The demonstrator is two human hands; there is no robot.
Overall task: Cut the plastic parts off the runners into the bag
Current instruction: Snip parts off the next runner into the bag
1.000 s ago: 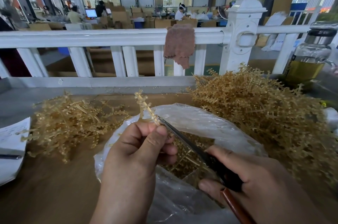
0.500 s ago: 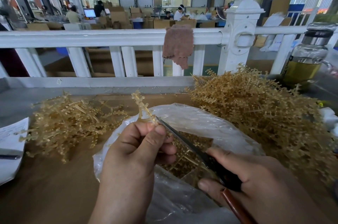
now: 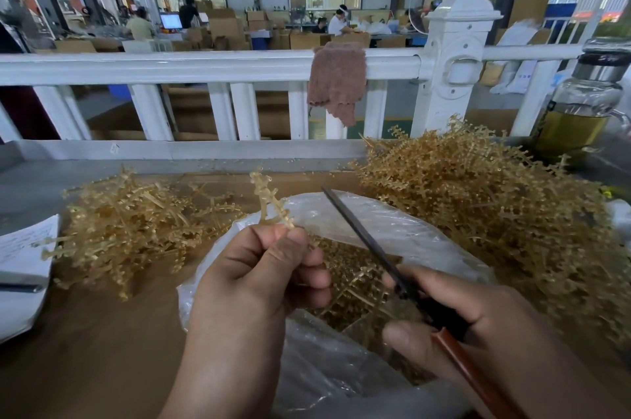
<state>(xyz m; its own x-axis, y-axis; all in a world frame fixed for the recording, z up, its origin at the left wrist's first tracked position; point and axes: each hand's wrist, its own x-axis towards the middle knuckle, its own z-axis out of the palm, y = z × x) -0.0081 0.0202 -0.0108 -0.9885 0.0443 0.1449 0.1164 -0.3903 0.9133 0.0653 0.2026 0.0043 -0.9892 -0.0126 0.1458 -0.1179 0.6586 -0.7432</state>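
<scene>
My left hand (image 3: 259, 278) pinches a thin tan plastic runner (image 3: 271, 201) that sticks up above an open clear plastic bag (image 3: 392, 230). Small tan cut parts (image 3: 348, 278) lie inside the bag. My right hand (image 3: 478, 326) grips scissors (image 3: 362, 237) with a dark blade and a red-brown handle. The blade points up and to the left over the bag, a short way right of the runner and apart from it.
A big heap of tan runners (image 3: 495, 213) lies at the right and a smaller heap (image 3: 136, 224) at the left on the brown table (image 3: 85, 350). Papers (image 3: 20, 268) sit at the left edge. A glass jar (image 3: 577, 111) stands far right. A white railing (image 3: 205, 66) runs behind, a cloth (image 3: 336, 80) draped on it.
The scissor blade has swung away from the runner to the right and now points more upward. My left hand still holds the runner upright.
</scene>
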